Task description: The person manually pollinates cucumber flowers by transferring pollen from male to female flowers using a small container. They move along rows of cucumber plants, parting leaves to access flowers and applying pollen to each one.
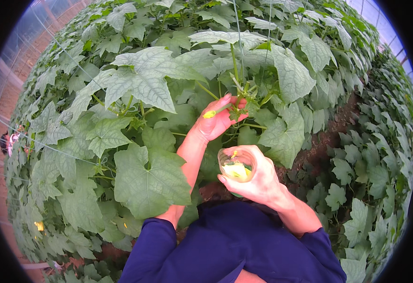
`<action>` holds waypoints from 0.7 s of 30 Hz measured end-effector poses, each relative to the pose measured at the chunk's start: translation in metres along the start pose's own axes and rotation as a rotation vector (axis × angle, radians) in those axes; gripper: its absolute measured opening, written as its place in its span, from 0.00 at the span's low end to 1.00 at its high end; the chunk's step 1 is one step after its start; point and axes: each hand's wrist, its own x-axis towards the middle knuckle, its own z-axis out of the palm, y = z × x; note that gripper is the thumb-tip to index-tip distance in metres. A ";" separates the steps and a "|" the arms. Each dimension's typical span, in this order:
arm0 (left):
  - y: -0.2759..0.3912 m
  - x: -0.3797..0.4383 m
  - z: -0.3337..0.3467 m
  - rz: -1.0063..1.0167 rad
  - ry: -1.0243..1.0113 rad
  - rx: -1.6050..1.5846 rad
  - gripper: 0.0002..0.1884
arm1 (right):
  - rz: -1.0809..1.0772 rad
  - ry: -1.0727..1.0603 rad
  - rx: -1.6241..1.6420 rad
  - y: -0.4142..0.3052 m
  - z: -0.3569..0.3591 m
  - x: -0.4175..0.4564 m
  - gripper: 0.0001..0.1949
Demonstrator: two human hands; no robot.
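My left hand (220,118) is raised among the leaves of a climbing gourd-like vine (236,67), palm up. Across its palm and fingers lies a slender young green fruit (223,108) with a yellow flower tip (209,114). The fingertips reach behind the vine's leafy shoot; whether they pinch the stem cannot be told. My right hand (259,173) is closed around a clear cup or jar (235,161), just below and to the right of the left hand. Yellow petals (237,171) lie inside the cup, whose mouth faces up.
Broad lobed leaves (150,180) crowd around both forearms. Thin support strings (239,35) rise from the vines, and others slant across the left (68,55). A strip of bare soil (337,122) runs between plant rows at right. Part of another person (13,141) shows at the far left edge.
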 end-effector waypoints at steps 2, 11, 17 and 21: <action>-0.006 0.000 0.000 0.039 -0.122 0.008 0.20 | 0.133 0.009 -0.088 0.011 0.011 0.005 0.30; -0.005 -0.015 0.002 0.147 -0.210 0.284 0.23 | 0.249 0.087 -0.076 0.019 0.025 0.020 0.33; -0.001 -0.022 -0.005 0.151 -0.200 0.292 0.24 | 0.178 0.191 -0.222 0.018 0.025 0.031 0.42; 0.001 -0.024 -0.008 0.177 -0.203 0.289 0.24 | 0.156 0.195 -0.317 0.023 0.021 0.033 0.41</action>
